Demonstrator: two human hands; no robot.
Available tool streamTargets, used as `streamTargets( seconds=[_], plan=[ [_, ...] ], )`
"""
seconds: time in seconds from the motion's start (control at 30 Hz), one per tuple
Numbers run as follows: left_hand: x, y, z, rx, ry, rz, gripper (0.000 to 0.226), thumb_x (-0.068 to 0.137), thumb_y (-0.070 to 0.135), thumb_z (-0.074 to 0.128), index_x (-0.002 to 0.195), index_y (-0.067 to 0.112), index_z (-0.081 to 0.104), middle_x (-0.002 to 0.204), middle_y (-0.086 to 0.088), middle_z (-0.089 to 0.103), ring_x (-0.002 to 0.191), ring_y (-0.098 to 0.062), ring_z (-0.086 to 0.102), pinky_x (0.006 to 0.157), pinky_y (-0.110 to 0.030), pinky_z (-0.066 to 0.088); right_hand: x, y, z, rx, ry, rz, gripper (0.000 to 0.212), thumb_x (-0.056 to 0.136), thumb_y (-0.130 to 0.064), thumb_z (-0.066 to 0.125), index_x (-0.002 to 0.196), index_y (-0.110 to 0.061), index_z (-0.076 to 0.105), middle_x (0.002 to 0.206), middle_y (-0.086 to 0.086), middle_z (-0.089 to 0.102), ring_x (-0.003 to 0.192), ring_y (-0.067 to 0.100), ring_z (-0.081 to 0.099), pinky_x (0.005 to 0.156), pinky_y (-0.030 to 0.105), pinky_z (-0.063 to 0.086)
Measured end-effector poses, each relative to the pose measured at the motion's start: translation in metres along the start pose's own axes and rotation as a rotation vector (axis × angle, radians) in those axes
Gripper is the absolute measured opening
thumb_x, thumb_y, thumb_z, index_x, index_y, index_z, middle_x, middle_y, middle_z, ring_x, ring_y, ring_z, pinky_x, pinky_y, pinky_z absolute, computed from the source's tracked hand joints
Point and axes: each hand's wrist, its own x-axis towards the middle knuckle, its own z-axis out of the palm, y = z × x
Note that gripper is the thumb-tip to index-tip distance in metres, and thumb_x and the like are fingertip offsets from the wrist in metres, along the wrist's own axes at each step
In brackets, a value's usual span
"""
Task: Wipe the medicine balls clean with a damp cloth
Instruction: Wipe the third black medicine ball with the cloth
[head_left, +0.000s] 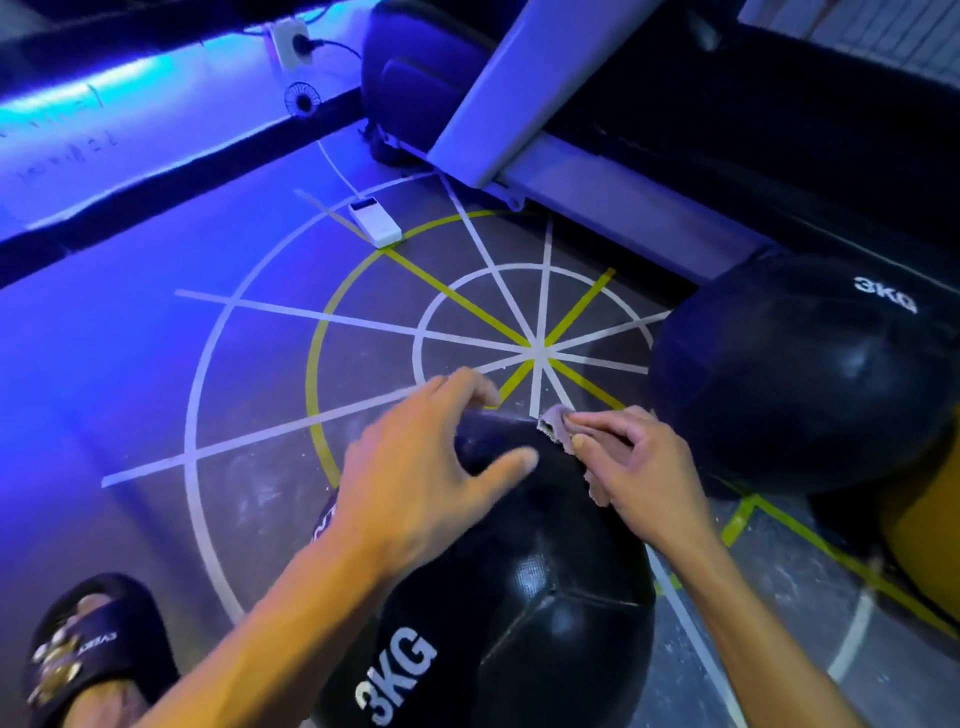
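The near 3KG medicine ball (519, 597) is steadied by the left hand (415, 467), fingers spread flat, while a cloth (558, 428) is pressed on it by the right hand (644, 467), fingers curled round the cloth.

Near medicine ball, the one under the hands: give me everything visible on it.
The near medicine ball is black, with stitched panels of a glossy, textured, leather-like skin and white "3KG" print low on its left side. It sits on the marked gym floor, directly below the camera. The left hand rests spread over its top, fingers curving down the far side. The right hand presses a small pale cloth against its upper right. A second 3KG ball lies apart, to the right.
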Motion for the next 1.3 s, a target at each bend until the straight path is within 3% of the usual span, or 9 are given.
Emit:
streamTargets(
  seconds=[0.17,0.27,0.37,0.6,0.73,0.9,1.0,1.17,1.3],
  plan=[
    [-0.011,-0.016,0.003,0.354,-0.004,-0.108,0.047,0.089,0.079,0.042,0.087,0.033,0.048,0.089,0.014,0.051,0.092,-0.015,0.054,0.063,-0.034,0.041,-0.012,0.002,0.001,0.026,-0.071,-0.085,0.028,0.098,-0.018,0.064,0.121,-0.029,0.075,0.114,-0.015,0.063,0.101,-0.003,0.062,0.087,0.010,0.045],
    [-0.018,-0.020,0.012,0.250,0.048,-0.069,0.043,0.096,0.069,0.037,0.084,0.030,0.050,0.086,0.012,0.049,0.090,-0.016,0.049,0.065,-0.037,0.044,-0.021,0.005,-0.005,0.142,-0.201,-0.079,0.034,0.104,-0.017,0.056,0.134,-0.030,0.066,0.135,-0.016,0.060,0.113,-0.013,0.057,0.093,0.006,0.042],
    [-0.018,-0.028,0.017,0.009,0.110,-0.045,0.035,0.095,0.057,0.046,0.078,0.027,0.054,0.082,0.011,0.051,0.082,-0.015,0.051,0.068,-0.040,0.045,-0.024,0.013,-0.005,0.188,-0.216,-0.058,0.036,0.105,-0.021,0.054,0.135,-0.036,0.065,0.147,-0.022,0.054,0.135,-0.004,0.049,0.110,0.025,0.042],
    [-0.015,-0.015,0.010,-0.129,0.168,0.174,0.020,0.094,0.030,0.065,0.077,0.023,0.056,0.087,0.010,0.060,0.079,-0.016,0.060,0.067,-0.040,0.050,-0.029,0.009,-0.003,0.381,0.085,0.017,0.036,0.100,-0.003,0.059,0.124,-0.026,0.073,0.129,-0.017,0.069,0.128,-0.001,0.057,0.115,0.037,0.044],
    [-0.017,-0.008,0.008,-0.090,0.244,0.276,0.018,0.093,0.024,0.068,0.080,0.017,0.059,0.091,0.013,0.060,0.081,-0.016,0.061,0.071,-0.031,0.048,-0.029,0.012,-0.009,0.486,0.269,0.084,0.047,0.100,-0.007,0.062,0.113,-0.050,0.074,0.126,-0.003,0.073,0.101,0.010,0.061,0.105,0.060,0.049],
    [-0.008,-0.040,0.017,-0.105,0.254,0.244,0.021,0.096,0.033,0.065,0.083,0.016,0.062,0.108,0.014,0.067,0.104,-0.014,0.062,0.090,-0.035,0.048,-0.035,0.012,-0.005,0.583,0.343,0.145,0.035,0.099,-0.009,0.064,0.121,-0.034,0.072,0.121,-0.005,0.075,0.078,0.005,0.060,0.078,0.031,0.059],
    [-0.012,-0.056,0.021,-0.189,0.250,0.161,0.017,0.099,0.036,0.060,0.089,0.022,0.063,0.137,0.015,0.063,0.134,-0.008,0.051,0.112,-0.033,0.039,-0.042,0.002,0.005,0.567,0.355,0.167,0.038,0.098,-0.009,0.065,0.118,-0.041,0.071,0.123,-0.006,0.072,0.106,0.011,0.067,0.101,0.036,0.055],
    [-0.024,-0.058,0.022,-0.273,0.233,0.115,0.011,0.099,0.036,0.060,0.089,0.031,0.061,0.145,0.022,0.058,0.145,-0.005,0.043,0.125,-0.041,0.027,-0.054,-0.039,0.036,0.154,0.266,-0.310,0.044,0.100,0.002,0.054,0.141,-0.014,0.061,0.154,-0.004,0.050,0.143,0.007,0.044,0.118,0.027,0.037],
    [-0.030,-0.057,0.023,-0.308,0.211,0.127,0.008,0.099,0.035,0.061,0.092,0.038,0.062,0.144,0.024,0.058,0.145,-0.005,0.043,0.125,-0.031,0.023,-0.046,-0.038,0.059,-0.158,0.055,-0.785,0.044,0.099,0.007,0.049,0.140,-0.007,0.061,0.153,0.004,0.051,0.147,0.018,0.042,0.114,0.040,0.044]
  ],
)
